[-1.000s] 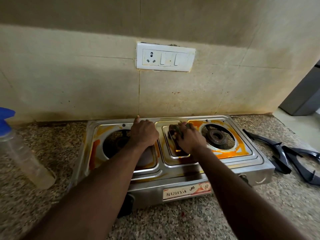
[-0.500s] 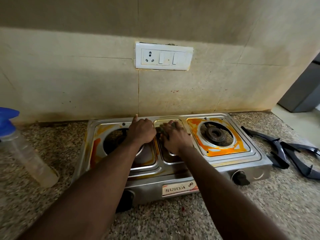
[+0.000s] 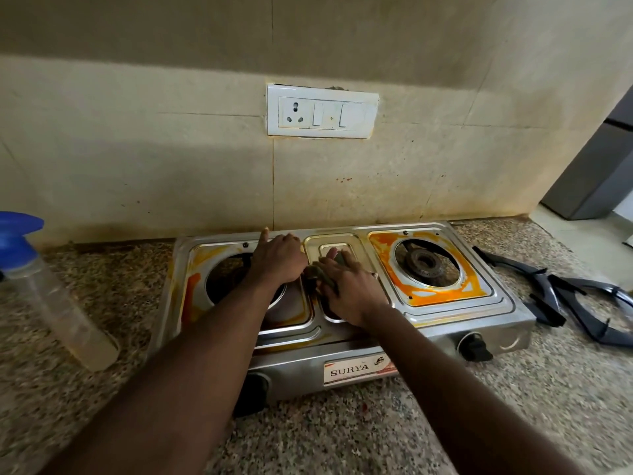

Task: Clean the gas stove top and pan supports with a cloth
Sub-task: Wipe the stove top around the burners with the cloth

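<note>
Grips soft, limp cloth (image 3: 322,274) bunched in right hand (image 3: 352,293), pressing it into stove's (image 3: 445,325) middle tray. Braces stove with left hand (image 3: 279,258), fingers curled, holding nothing. Probably light; best taken as 1 wad.

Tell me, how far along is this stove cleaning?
Done: the pan supports are off, lying on the counter beside the stove. In hand: the right hand presses the cloth on the centre panel while the left hand rests on the stove. Left: orange stains around the right burner, streaks in the left well, and probably the supports themselves.
</note>
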